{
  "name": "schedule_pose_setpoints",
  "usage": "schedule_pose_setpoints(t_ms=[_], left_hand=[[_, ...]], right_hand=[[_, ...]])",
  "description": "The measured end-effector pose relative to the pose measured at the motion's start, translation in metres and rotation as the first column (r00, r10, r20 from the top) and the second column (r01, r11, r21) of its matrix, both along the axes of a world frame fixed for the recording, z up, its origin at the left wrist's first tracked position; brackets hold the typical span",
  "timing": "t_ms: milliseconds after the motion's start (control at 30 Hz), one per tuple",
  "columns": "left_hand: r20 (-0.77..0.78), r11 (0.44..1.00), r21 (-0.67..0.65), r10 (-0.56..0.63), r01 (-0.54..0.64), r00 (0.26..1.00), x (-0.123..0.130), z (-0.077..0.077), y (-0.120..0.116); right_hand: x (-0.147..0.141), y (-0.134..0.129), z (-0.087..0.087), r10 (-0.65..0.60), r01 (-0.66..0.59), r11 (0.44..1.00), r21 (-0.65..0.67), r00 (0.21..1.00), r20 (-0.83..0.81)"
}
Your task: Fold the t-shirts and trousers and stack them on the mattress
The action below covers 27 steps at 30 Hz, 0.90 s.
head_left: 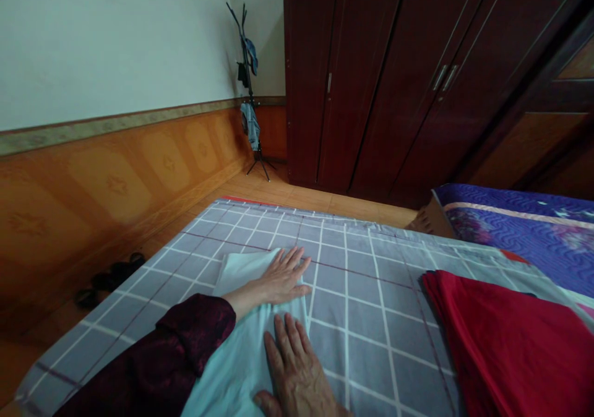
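A pale mint-green cloth (241, 367) lies in a long narrow shape on a grey checked bed cover (362, 305). My left hand (281, 279) rests flat near the cloth's far end, fingers spread and pointing right. Closer to me, my right hand (299, 367) lies palm down on the cloth's right edge, its fingers stretched forward and the thumb apart. Neither hand grips anything. What lies under the palms is hidden. The near end of the cloth runs out of the bottom of the picture.
Folded red fabric (515, 343) lies at the right of the bed. Beyond it is a purple patterned quilt (533, 219). A dark red wardrobe (362, 83) and a coat stand (249, 83) stand behind. Dark shoes (109, 278) are on the floor at left.
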<state>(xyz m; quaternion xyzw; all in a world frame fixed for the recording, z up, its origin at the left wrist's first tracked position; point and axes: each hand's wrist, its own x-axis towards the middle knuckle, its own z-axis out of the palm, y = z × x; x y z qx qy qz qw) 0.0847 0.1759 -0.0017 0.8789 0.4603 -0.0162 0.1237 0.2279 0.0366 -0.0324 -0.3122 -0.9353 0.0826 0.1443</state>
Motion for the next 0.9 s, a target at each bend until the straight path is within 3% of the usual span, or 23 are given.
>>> schedule_pose_setpoints(t_ms=[267,400,600,800,900], left_hand=[[-0.033,0.998,-0.009,0.056,-0.057,0.998,-0.001,-0.001,0.026],[-0.05,0.992,-0.017,0.123,-0.124,0.991,0.006,0.003,0.026],[0.016,0.999,0.042,-0.021,0.02,1.0,0.017,-0.001,0.005],[0.043,0.996,0.032,0.087,-0.088,0.995,0.015,0.01,0.017],[0.092,0.994,0.072,0.075,-0.082,0.993,0.009,0.016,-0.003]], right_hand=[[-0.004,-0.01,-0.016,0.022,-0.019,0.991,0.132,0.999,-0.023],[-0.004,-0.012,-0.021,0.024,-0.013,0.98,0.201,0.999,-0.048],[-0.005,-0.014,-0.02,0.027,-0.022,0.992,0.123,0.999,-0.045],[-0.003,-0.015,-0.012,0.042,-0.041,0.998,0.054,0.999,-0.011],[-0.003,-0.014,-0.012,0.046,-0.046,0.998,0.034,0.999,-0.017]])
